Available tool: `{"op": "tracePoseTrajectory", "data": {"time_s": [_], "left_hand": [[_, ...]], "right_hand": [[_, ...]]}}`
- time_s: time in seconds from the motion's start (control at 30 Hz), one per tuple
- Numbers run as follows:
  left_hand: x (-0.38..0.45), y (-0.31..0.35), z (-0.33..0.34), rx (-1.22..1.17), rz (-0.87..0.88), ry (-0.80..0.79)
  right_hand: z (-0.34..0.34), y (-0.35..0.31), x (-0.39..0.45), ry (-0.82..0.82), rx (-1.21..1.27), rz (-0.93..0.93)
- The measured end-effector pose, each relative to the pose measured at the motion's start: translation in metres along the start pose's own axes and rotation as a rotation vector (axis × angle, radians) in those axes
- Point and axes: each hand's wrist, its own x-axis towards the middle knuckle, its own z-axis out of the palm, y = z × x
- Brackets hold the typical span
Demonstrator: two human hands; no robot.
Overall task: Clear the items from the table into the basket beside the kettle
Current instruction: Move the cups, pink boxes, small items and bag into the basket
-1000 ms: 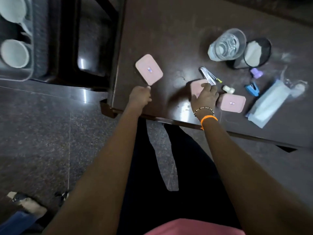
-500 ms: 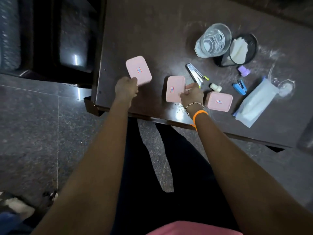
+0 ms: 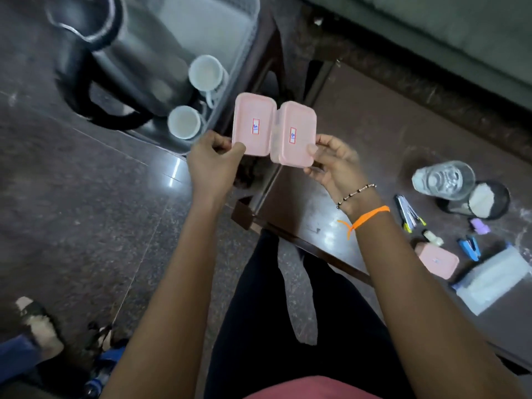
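step: I carry two boxes toward basket [image 3: 230, 33]
left hand [image 3: 213, 162]: pinching left pink box [image 3: 253, 123]
right hand [image 3: 334, 162]: pinching right pink box [image 3: 295, 132]
next: lower both into basket, far left

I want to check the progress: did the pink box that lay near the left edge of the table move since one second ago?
Yes. The left hand holds that pink box lifted off the table, past its left edge, toward the basket.

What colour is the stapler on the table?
Blue; the stapler shows in the head view, beside the tissue pack.
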Motion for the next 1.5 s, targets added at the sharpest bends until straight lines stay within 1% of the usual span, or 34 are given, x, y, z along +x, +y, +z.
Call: {"op": "tracePoseTrajectory", "data": {"time_s": [0.1,0.2,0.27,0.37,0.57,0.63,0.73,0.83,0.9,0.97,1.07,1.17,1.27,1.4,1.5], "left_hand": [[0.036,0.021,-0.022,-0.053,0.012,0.048],[0.082,0.041,-0.037,-0.019,0.033,0.055],[0.109,0.054,-0.038,0.059,0.066,0.028],[0.143,0.068,-0.027,0.258,0.154,-0.046],[0.183,0.078,0.002,0.396,0.174,-0.111],[0.194,0.078,0.008,0.408,0.150,-0.126],[0.205,0.079,0.015,0.440,0.123,-0.178],[0.211,0.077,0.020,0.555,0.107,-0.274],[0.214,0.077,0.021,0.578,0.090,-0.304],[0.216,0.076,0.022,0.520,0.063,-0.296],[0.217,0.076,0.019,0.282,0.030,-0.280],[0.219,0.074,0.019,0.145,-0.032,-0.376],[0.219,0.076,0.021,0.078,-0.119,-0.423],[0.225,0.079,0.024,-0.022,-0.141,-0.341],[0.230,0.077,0.024,0.060,-0.118,-0.365]], "right_hand": [[0.038,-0.020,0.019,-0.010,0.017,-0.046],[0.076,-0.035,0.042,0.003,0.022,-0.077],[0.097,-0.044,0.058,0.038,0.038,-0.094],[0.118,-0.054,0.081,0.122,0.054,-0.107],[0.130,-0.061,0.116,0.273,0.043,-0.116],[0.130,-0.062,0.123,0.307,0.052,-0.117],[0.130,-0.063,0.131,0.333,0.049,-0.121],[0.132,-0.061,0.139,0.329,-0.019,-0.131],[0.135,-0.060,0.146,0.338,-0.062,-0.142],[0.138,-0.061,0.153,0.363,-0.098,-0.150],[0.143,-0.063,0.164,0.385,-0.143,-0.157],[0.145,-0.063,0.172,0.410,-0.241,-0.170],[0.144,-0.062,0.176,0.431,-0.305,-0.180],[0.150,-0.062,0.185,0.460,-0.441,-0.195],[0.160,-0.062,0.189,0.469,-0.608,-0.165]]}}
